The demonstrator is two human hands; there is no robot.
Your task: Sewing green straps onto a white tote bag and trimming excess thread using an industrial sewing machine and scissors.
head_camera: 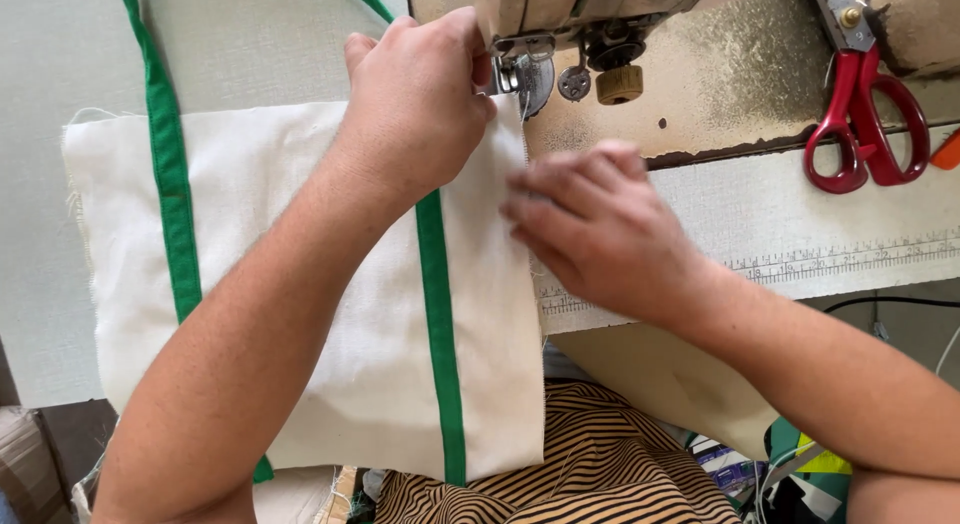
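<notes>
A cream fabric panel [300, 284] with two green straps [435, 314] lies flat on the sewing table, its right edge under the presser foot [525, 84] of a worn sewing machine [640, 44]. My left hand [420, 104] rests on the cloth at the top, fingers curled against the presser foot area. My right hand [600, 224] lies flat with its fingertips pressing the cloth's right edge just in front of the needle.
Red-handled scissors [865, 124] lie on the machine bed at the right. A measuring tape strip [840, 259] runs along the table's front edge. Striped black and tan clothing [590, 464] shows below the table. A grey table surface [60, 64] lies to the left.
</notes>
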